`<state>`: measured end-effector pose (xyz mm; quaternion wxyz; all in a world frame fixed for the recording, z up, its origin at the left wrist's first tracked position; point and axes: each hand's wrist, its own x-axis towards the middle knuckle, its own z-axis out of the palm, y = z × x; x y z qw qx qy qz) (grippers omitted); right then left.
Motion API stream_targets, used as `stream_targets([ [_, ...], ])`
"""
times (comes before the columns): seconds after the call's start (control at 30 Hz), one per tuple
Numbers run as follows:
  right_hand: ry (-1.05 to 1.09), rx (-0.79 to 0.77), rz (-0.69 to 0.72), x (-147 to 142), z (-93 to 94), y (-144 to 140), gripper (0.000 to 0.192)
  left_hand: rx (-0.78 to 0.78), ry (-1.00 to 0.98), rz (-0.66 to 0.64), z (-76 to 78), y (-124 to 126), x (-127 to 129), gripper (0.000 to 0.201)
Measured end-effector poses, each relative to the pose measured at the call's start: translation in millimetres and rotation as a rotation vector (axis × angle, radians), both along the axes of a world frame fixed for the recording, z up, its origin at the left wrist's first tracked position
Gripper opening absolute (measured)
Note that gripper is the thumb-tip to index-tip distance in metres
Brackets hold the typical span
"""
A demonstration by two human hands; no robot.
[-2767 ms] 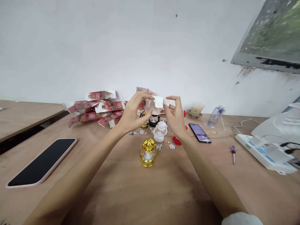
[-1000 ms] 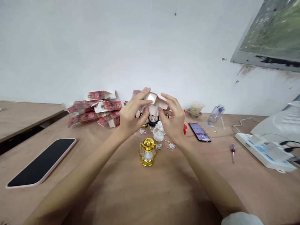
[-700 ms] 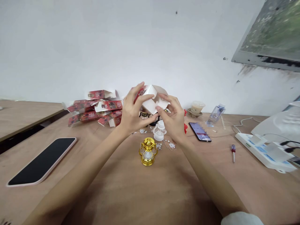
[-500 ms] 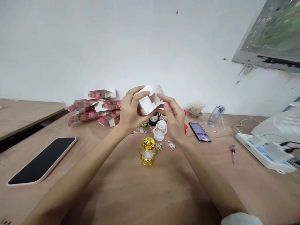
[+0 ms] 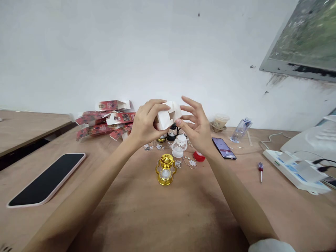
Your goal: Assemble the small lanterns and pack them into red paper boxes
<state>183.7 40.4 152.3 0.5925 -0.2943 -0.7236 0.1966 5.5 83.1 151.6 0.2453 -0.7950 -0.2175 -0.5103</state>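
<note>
- Small white carton (image 5: 168,117) held up at frame centre, above the wooden table (image 5: 162,213), between both hands.
- Left hand (image 5: 145,124) wrapped round the carton's left side, thumb underneath, fingers curled over the top: closed on it.
- Right hand (image 5: 198,127): thumb tip touches the carton's right edge, the other fingers spread wide, not clamped.
- Carton looks like thin card, light, part-folded with loose flaps; probably creases or crushes easily. Best held by the flat side panels near the corners, not by the flaps.
- Below the hands: gold mini lantern (image 5: 165,169), white lantern (image 5: 178,147) behind it, small clear parts, red cap (image 5: 199,156).
- Left of centre: pile of red flat boxes (image 5: 107,120).
- Lower left: black phone (image 5: 47,180). Right of centre: second phone (image 5: 224,148), screwdriver (image 5: 260,170), power strip (image 5: 295,171).
</note>
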Motion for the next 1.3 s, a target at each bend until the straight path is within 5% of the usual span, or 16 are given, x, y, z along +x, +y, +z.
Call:
stream_targets([
  [0.13,0.031,-0.052,0.027,2.8,1.6,2.1,0.026,0.025,0.067,0.068,-1.8,-1.6,0.9,0.041],
  [0.47,0.188,-0.238,0.081,10.7,8.6,3.7,0.018,-0.120,-0.070,-0.058,-1.7,-14.0,9.1,0.031],
  [0.83,0.158,-0.219,0.176,6.2,5.3,1.1,0.049,-0.101,-0.068,-0.056,-0.1,-14.0,6.1,0.020],
  [1.3,0.105,-0.259,0.252,4.3,5.3,-1.4,0.025,0.015,0.049,0.001,-5.4,-11.5,9.7,0.033],
])
